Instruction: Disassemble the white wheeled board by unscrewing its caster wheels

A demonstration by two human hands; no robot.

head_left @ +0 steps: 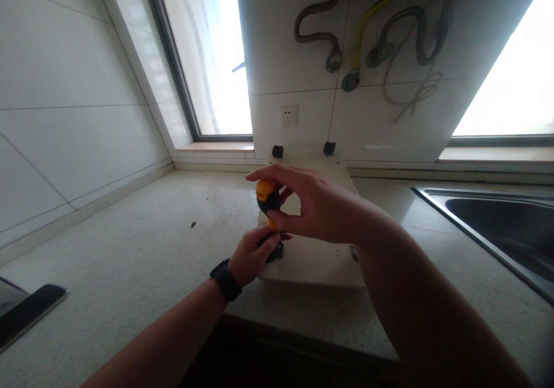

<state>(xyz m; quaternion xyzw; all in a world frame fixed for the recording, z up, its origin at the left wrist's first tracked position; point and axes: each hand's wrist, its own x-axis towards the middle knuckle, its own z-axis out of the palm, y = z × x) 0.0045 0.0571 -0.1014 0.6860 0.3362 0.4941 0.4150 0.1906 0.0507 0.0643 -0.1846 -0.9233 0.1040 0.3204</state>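
Currently clamping screwdriver (pixel 265 194) with right hand (pixel 319 206) — can't tell grip of left hand (pixel 251 255) at near-left wheel (pixel 276 253) — might slip if tilted

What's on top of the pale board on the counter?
Two black fittings at the far corners of the pale board; a dark fitting partly under the left hand; another piece partly behind the right forearm. The right hand and screwdriver hide whatever lies beneath them.

My left hand (pixel 255 255) could slide leftward over the table (pixel 164 255), past one dark crumb (pixel 193 224). Above it, my right hand (pixel 307 206) and the screwdriver (pixel 267 196) block the way; beyond the white board (pixel 314 264), two black casters (pixel 329 148) stand before the wall (pixel 311 114).
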